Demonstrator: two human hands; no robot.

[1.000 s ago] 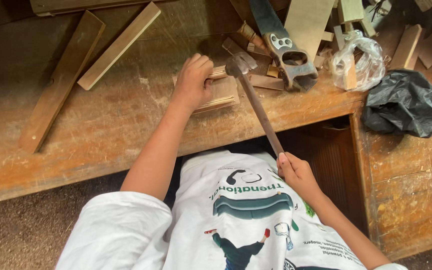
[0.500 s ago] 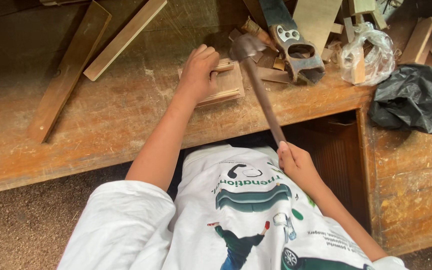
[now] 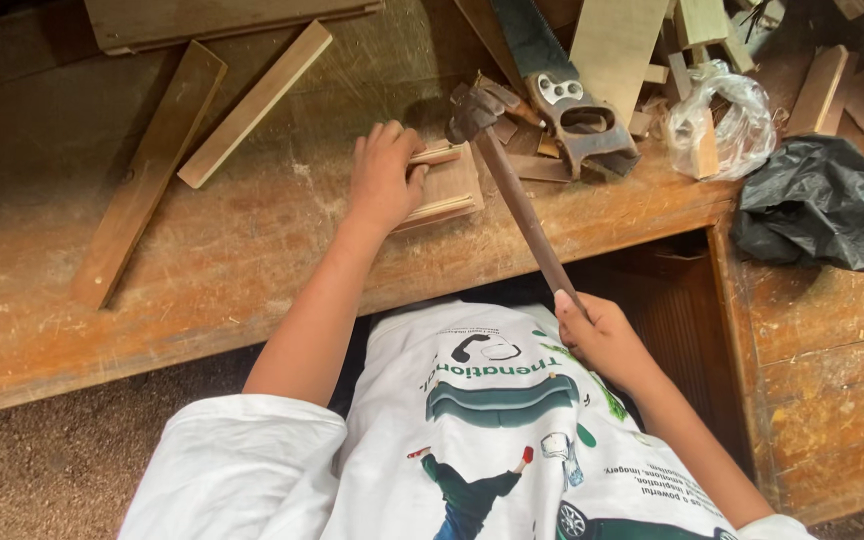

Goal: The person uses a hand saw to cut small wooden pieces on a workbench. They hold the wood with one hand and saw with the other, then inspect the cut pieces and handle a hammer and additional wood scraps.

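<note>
Near frame centre, my left hand (image 3: 384, 180) pins a strip (image 3: 436, 155) to the block (image 3: 449, 190), right hand (image 3: 602, 335) fisted around the hammer (image 3: 512, 190), nailing unfinished.

one head-worn view looks steeply down from above the person's shoulders, close over the wooden workbench (image 3: 252, 250), taking in both arms.
</note>
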